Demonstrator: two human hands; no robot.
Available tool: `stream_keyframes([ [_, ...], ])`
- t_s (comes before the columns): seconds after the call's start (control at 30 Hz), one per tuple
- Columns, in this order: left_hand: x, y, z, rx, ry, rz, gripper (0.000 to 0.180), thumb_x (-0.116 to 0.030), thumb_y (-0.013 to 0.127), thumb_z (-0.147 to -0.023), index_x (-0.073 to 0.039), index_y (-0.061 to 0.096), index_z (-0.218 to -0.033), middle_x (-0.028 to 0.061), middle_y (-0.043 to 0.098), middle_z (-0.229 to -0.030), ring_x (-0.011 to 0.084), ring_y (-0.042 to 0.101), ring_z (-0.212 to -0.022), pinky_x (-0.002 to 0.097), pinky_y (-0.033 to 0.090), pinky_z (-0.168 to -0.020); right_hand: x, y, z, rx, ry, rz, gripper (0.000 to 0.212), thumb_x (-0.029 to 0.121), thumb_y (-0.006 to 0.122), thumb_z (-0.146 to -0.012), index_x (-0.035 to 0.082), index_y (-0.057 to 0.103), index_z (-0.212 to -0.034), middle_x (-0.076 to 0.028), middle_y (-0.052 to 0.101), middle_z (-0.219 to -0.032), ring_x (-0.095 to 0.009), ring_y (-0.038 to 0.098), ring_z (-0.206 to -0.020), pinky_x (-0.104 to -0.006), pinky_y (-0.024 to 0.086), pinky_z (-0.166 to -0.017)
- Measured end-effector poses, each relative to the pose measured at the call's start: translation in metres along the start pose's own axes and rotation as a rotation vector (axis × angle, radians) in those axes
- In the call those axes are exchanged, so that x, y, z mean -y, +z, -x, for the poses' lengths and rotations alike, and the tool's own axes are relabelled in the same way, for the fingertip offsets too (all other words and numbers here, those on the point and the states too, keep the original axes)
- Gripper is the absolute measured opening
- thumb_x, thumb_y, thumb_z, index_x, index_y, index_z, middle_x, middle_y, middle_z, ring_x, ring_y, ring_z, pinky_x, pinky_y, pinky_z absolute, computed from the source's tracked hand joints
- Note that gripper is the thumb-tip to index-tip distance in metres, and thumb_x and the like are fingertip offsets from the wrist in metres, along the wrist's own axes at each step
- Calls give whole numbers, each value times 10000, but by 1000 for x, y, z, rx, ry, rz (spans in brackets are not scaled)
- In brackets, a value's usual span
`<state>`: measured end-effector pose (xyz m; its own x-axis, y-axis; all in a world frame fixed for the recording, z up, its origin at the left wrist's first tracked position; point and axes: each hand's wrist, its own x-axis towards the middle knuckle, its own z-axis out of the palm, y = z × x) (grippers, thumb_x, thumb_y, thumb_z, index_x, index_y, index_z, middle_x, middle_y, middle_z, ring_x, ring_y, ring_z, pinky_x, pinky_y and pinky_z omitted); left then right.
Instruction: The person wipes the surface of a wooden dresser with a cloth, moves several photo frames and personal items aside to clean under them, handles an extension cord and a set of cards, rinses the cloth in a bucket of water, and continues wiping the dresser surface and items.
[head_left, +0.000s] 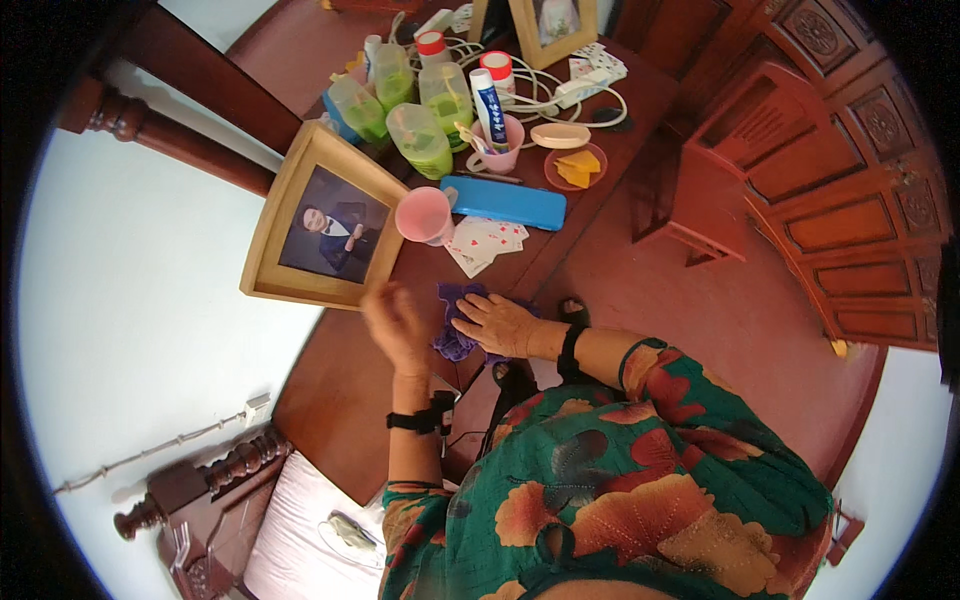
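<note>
On wooden tabletop (340, 385), resting right hand (500, 325) with fingers spread on purple cloth (455, 340); holding left hand (396, 326) near photo frame (335, 225), too blurred to tell its fingers.

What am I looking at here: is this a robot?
No robot: these are a person's bare hands, seen from above by a wide fisheye camera worn on the head, so straight edges bend. The right hand lies spread on a crumpled purple cloth on a reddish-brown wooden table. The blurred left hand is near a photo in a pale wooden frame; I see nothing held in it. Beyond are white playing cards, a round pink cup and a long blue case.
</note>
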<state>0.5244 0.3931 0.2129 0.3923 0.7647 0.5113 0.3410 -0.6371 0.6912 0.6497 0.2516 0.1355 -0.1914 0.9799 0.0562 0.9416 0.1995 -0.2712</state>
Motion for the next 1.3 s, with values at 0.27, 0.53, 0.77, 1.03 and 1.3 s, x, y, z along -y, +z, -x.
stream_keyframes([
  [0.27,-73,130,-9,656,5,-339,500,-136,655,-830,-75,473,-1292,123,505,-1285,351,524,-1148,433,514,-857,-58,55,15,48,-160,-807,210,161,472,-924,71,586,-1075,-113,594,-1062,-253,588,-885,-408,462,-752],
  [0.53,-73,205,-28,771,428,-819,631,-128,666,-783,-119,456,-1378,70,453,-1412,327,417,-1304,402,483,-886,-107,-16,44,-383,-574,-207,76,163,625,-745,87,618,-754,-107,627,-804,-273,620,-803,-418,495,-744],
  [0.77,-97,229,-54,953,422,-805,811,-223,795,-640,-128,461,-1373,51,502,-1306,283,436,-1274,401,455,-885,-130,89,39,113,-294,-973,247,243,552,-881,102,557,-1083,-94,622,-1050,-253,568,-1037,-427,427,-947],
  [1.03,-123,211,-32,870,497,-736,481,-157,589,-848,-180,508,-1321,19,517,-1308,249,469,-1261,407,435,-900,-115,-2,47,206,-213,-768,424,297,454,-973,117,470,-1357,-69,515,-1380,-284,450,-1289,-427,321,-1101],
  [1.3,-191,143,-16,665,435,-613,524,-143,622,-795,-178,509,-1306,27,513,-1321,249,457,-1270,419,405,-928,-130,23,53,108,-395,-240,438,303,455,-954,162,395,-1364,-91,385,-1464,-269,360,-1335,-421,287,-1099],
])
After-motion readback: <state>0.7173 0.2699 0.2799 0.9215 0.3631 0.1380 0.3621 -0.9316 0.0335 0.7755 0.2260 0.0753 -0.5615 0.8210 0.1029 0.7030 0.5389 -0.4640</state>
